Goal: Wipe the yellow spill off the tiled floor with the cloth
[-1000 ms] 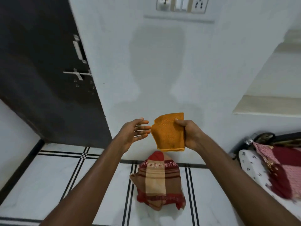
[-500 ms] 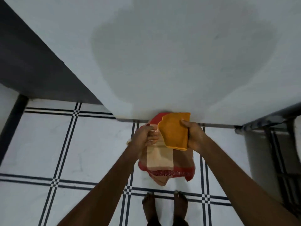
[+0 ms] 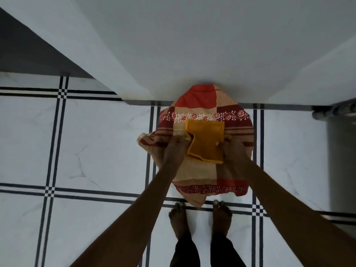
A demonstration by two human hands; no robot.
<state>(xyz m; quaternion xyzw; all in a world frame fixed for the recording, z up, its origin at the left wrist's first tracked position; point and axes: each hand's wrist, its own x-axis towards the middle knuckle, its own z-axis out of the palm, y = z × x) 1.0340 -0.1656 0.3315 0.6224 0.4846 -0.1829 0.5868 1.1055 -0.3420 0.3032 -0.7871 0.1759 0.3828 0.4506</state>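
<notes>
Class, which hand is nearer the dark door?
Left. The left hand grips the cloth on the side towards the door; the right hand grips the opposite edge, farther away.

**Counting what is lying and standing on the tiles**

Two cloths are showing: one small orange cloth (image 3: 205, 143) and one larger patchwork cloth (image 3: 204, 170) in red, maroon and beige lying under it. Two hands are reaching in, a left hand (image 3: 173, 151) and a right hand (image 3: 234, 151) (each is pinching one side of the orange cloth). Two bare feet (image 3: 200, 218) are standing side by side. One tiled floor (image 3: 96, 147) is spreading below, and one white wall (image 3: 192, 45) is rising behind.
</notes>
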